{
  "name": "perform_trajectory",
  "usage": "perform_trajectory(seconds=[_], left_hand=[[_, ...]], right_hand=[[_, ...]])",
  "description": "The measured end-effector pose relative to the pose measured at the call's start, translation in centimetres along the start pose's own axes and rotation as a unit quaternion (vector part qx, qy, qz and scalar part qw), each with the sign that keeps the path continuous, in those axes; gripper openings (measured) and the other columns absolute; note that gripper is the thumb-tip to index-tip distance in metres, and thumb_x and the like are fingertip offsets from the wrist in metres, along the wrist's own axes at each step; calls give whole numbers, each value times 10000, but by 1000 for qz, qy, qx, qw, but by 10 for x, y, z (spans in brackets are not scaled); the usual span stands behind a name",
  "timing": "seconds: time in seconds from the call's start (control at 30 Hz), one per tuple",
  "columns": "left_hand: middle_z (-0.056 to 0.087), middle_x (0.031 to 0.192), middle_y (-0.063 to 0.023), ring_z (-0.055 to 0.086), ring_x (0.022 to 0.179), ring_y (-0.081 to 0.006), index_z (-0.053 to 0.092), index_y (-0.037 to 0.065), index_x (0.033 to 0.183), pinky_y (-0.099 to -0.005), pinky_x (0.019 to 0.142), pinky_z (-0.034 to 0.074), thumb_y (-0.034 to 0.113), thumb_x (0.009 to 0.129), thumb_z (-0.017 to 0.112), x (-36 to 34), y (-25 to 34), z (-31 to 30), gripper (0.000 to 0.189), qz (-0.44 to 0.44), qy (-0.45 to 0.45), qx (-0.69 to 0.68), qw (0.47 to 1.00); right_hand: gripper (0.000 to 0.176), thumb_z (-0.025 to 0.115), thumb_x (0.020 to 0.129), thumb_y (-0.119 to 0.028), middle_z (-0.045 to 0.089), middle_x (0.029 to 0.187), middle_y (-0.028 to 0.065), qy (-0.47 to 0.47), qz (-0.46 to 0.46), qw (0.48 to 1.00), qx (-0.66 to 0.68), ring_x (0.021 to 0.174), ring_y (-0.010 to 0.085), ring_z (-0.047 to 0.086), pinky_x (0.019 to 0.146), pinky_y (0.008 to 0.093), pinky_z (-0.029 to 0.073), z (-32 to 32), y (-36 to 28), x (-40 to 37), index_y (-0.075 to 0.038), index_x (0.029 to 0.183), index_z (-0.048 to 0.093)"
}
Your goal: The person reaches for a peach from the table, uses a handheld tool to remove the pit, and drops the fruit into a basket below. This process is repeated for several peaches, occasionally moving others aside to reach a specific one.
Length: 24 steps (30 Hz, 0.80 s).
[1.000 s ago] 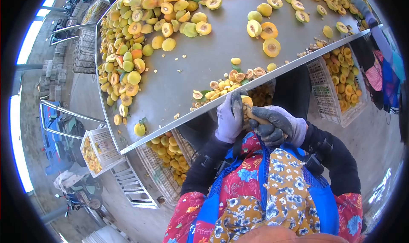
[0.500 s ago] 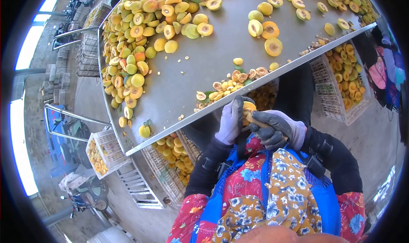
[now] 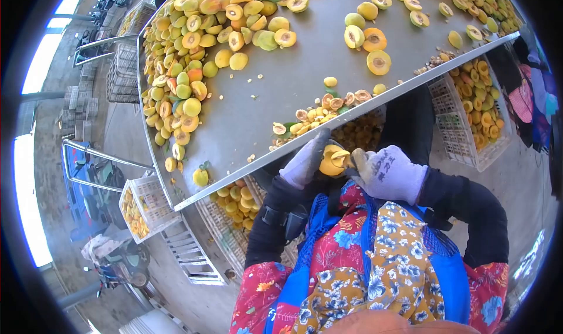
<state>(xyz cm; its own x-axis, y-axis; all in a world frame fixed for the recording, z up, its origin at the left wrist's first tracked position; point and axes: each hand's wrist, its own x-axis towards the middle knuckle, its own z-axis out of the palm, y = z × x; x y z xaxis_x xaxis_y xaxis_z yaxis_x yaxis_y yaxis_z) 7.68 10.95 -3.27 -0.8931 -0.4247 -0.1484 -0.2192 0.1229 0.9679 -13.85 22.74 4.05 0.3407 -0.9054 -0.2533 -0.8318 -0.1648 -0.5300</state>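
My left hand (image 3: 305,159), in a grey-and-lilac glove, grips a yellow apricot (image 3: 333,162) just below the metal table's edge. From the other side, my right hand (image 3: 388,173) has its gloved fingers closed against the fruit; whether a small tool or a fruit piece is between them is hidden. The apricot looks cut, with a flap of flesh raised. Beyond my hands, pits and small pieces (image 3: 314,116) lie along the rim of the metal table (image 3: 252,117).
Whole and halved apricots (image 3: 182,58) are heaped on the table's left and far right. Crates of apricot halves stand below it, one at right (image 3: 460,123) and one at lower left (image 3: 226,231). A white crate (image 3: 149,208) and carts are farther left. A co-worker's clothing (image 3: 531,99) shows at right.
Both hands have turned and moved apart slightly, showing more of the apricot. My right hand now shows the back of its glove. The view has shifted a little.
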Motion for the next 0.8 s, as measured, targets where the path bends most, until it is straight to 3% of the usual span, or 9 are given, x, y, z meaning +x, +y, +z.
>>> perform_trajectory(seconds=[0.13,0.17,0.23,0.27,0.37,0.4,0.53,0.67,0.8], left_hand=[[630,1216,-153,651,1034,-219,363,24,1490,-367,883,544,142,937,639,-13,-10,1,629,176,144,61,972],[640,1194,-137,660,985,-195,399,41,1467,-329,803,544,210,958,614,-19,-11,-3,578,28,149,-124,981],[661,1150,-107,676,886,-149,470,75,1420,-252,642,545,345,1000,564,-29,11,-15,508,-260,137,-468,833],[675,1117,-65,668,775,-99,528,101,1361,-180,495,466,502,1019,470,-39,-3,-9,530,-215,160,-335,903],[673,1124,-64,666,767,-109,515,70,1363,-192,491,475,505,1014,487,-43,13,-1,558,-226,224,-412,853],[653,1164,-67,671,879,-134,491,70,1387,-229,618,545,500,1026,465,-43,22,-1,562,-234,212,-411,855],[513,1357,-74,528,1232,-158,357,75,1476,-318,993,483,369,1075,409,-23,45,25,500,-188,206,-458,844],[514,1325,-64,516,1210,-158,389,66,1432,-304,1035,435,347,1076,415,-32,31,33,454,-147,191,-411,879],[525,1288,-107,532,1176,-186,446,55,1384,-335,1000,454,348,1026,516,-87,59,14,468,-274,215,-146,926]], right_hand=[[287,506,1004,-265,687,919,191,43,91,968,230,750,386,687,662,436,529,10,24,-1,19,1025,538],[295,514,998,-274,682,921,204,17,119,943,311,765,401,680,679,444,527,12,28,0,19,1030,540],[310,552,973,-286,675,919,221,-4,151,901,406,792,421,670,703,457,526,14,28,5,14,1051,540],[323,582,953,-289,673,914,224,3,154,893,422,802,428,667,710,460,526,16,28,7,9,1067,538],[453,736,853,-287,673,879,208,135,87,945,283,818,424,665,698,452,532,41,19,17,-15,1147,524],[418,773,821,-174,680,943,161,179,36,948,259,819,337,698,697,366,542,39,13,23,-27,1127,529],[444,781,813,-175,684,929,174,242,-39,912,329,835,347,702,717,370,552,46,-3,53,-13,1138,526],[497,766,804,-162,689,920,191,186,8,907,378,867,364,700,740,379,549,45,-3,60,0,1211,531],[441,756,814,-172,682,938,214,169,51,912,371,907,394,681,790,408,538,36,16,51,-15,1164,540]])
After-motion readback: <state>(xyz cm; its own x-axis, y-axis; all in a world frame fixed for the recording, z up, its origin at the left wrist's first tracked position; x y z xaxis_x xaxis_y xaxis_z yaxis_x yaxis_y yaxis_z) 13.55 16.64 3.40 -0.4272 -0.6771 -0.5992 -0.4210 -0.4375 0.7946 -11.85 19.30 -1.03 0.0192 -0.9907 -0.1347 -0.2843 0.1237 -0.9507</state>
